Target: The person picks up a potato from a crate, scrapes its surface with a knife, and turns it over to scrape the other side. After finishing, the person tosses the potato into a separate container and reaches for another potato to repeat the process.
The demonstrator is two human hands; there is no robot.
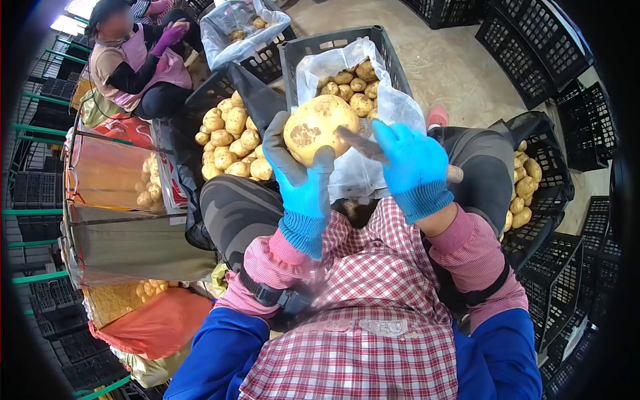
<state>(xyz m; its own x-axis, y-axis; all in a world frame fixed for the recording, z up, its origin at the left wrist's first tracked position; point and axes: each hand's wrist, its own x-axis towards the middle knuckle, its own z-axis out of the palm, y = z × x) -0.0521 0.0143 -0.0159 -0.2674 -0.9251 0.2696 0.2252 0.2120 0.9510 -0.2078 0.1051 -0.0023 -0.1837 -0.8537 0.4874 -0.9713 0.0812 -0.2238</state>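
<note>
A large potato point(319, 127) with brown, scabby patches rests in my left hand point(293, 160), which wears a blue and grey glove. My right hand point(415, 163), in a blue glove, is closed around a knife point(363, 145). The dark blade points left, its tip at the potato's right side, and the handle end sticks out past my palm. Just beyond the potato stands a black crate point(293, 63) lined with white plastic, with several potatoes point(361, 103) inside.
Potatoes point(230, 137) fill a dark-lined container to the left, and more potatoes point(525, 183) lie in a crate by my right leg. A person point(143, 63) in purple gloves sits at the upper left. Black crates point(520, 60) are stacked along the right.
</note>
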